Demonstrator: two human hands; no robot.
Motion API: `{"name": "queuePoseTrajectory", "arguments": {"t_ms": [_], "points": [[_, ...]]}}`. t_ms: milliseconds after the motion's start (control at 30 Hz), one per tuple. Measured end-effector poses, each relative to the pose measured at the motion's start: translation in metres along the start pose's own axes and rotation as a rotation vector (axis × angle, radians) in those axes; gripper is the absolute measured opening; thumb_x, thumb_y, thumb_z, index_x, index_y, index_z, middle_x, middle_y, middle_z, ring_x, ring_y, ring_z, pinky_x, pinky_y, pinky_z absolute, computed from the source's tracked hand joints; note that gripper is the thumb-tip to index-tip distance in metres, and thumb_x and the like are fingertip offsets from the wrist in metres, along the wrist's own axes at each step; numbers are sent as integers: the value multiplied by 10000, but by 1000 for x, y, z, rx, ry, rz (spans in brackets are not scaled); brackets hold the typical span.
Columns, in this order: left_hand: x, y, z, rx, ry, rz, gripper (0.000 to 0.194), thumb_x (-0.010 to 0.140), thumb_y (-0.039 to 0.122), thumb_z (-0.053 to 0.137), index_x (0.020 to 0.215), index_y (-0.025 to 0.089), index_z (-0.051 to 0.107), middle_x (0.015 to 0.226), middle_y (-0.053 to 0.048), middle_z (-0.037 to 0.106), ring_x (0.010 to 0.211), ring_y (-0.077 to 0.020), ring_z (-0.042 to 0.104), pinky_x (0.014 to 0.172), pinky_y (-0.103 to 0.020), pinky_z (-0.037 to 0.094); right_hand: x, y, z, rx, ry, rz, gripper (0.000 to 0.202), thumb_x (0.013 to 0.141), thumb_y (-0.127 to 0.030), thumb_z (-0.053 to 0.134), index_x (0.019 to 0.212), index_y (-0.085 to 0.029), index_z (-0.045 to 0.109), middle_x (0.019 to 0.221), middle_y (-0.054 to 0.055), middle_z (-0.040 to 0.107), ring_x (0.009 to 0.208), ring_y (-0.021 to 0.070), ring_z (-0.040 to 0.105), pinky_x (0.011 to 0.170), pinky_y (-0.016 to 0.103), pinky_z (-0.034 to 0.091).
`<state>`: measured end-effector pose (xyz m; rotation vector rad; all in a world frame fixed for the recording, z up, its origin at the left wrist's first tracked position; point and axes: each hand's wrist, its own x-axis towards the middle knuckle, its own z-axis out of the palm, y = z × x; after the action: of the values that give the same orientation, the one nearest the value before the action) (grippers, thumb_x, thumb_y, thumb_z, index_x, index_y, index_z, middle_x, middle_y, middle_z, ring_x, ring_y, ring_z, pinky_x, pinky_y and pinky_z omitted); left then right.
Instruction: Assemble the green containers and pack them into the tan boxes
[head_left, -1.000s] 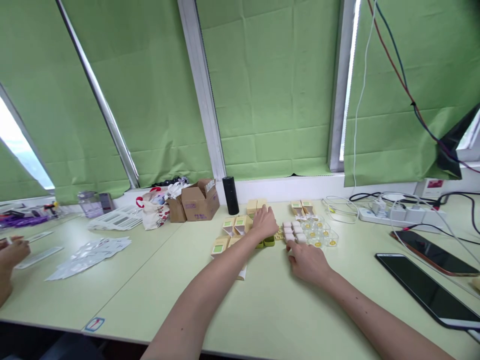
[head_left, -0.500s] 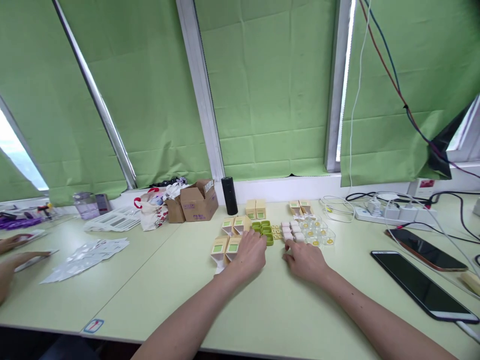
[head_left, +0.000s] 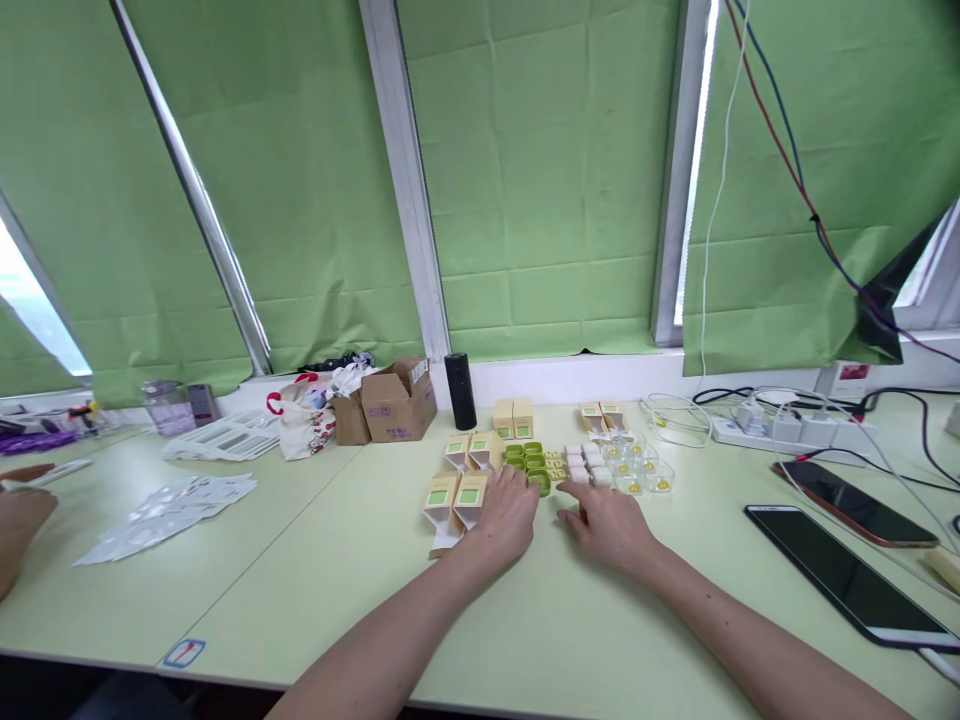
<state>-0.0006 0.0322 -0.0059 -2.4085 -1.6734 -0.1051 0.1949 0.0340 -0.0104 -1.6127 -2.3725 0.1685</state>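
My left hand [head_left: 508, 512] rests between the small open cardboard boxes [head_left: 442, 492] with green labels and the green square containers [head_left: 538, 484]. Its fingers are bent forward and bunched, their tips mostly hidden, so I cannot tell whether they grip anything. My right hand [head_left: 609, 518] lies low over the table, index finger stretched left and thumb apart, holding nothing visible. That fingertip is near the closest green container and the small yellow pieces [head_left: 555, 464]. Just beyond this hand stand pale pink-white blocks [head_left: 587, 462] and clear cups with yellow centres [head_left: 634, 464].
Closed boxes [head_left: 513, 418], a black cylinder [head_left: 460, 392] and a brown carton [head_left: 399, 402] stand at the back. Phones [head_left: 847, 570] and a power strip [head_left: 787, 432] with cables lie right. At left, another person's hand [head_left: 22, 520] is near flat white packets [head_left: 169, 515].
My right hand has shifted slightly left and back from the pale blocks, its index finger straighter. My left hand has drawn back a little, uncovering more of the near green container.
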Motion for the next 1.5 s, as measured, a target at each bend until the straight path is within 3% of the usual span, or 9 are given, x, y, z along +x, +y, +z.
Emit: {"name": "queuePoseTrajectory", "arguments": {"t_ms": [300,533,800,1067,1233,1500], "points": [[0,1,2,-44,36,41,311,945,56,489,1045,231,725,1088,-126,716,1124,-316,593,952,-457,457,2,0,1,23,37,28,380,1004,-253,595,1372,-294,677,1054,55,827,995,262,751,742,312,413],[-1,2,2,-46,96,55,299,864,-43,538,942,183,718,1016,-123,722,1041,-297,611,895,-425,435,4,5,7,89,150,-13,282,945,-167,638,1206,-246,709,1096,48,783,995,239,718,705,306,400],[-4,5,9,-53,297,103,225,903,5,540,919,169,693,951,-126,710,938,-287,592,802,-419,415,8,14,22,246,285,-111,459,897,-197,691,1342,-232,585,1324,106,708,1194,291,673,867,383,524],[-6,8,10,-109,544,212,180,959,55,544,917,179,667,892,-95,690,877,-272,575,746,-406,415,16,22,35,462,372,-172,493,891,-215,657,1368,-265,546,1277,89,712,1057,267,707,813,409,591],[-9,8,5,-249,656,221,171,969,98,552,1061,190,663,950,-98,709,907,-286,597,767,-427,449,18,23,35,602,455,-202,458,882,-243,652,1332,-284,578,1239,86,719,979,263,697,714,399,611],[-8,7,3,-407,784,219,474,902,27,576,1341,207,582,1304,-139,696,1195,-335,605,1001,-544,515,11,16,23,753,539,-283,410,902,-204,616,1305,-279,602,1241,91,701,1001,257,674,671,362,623]]}}
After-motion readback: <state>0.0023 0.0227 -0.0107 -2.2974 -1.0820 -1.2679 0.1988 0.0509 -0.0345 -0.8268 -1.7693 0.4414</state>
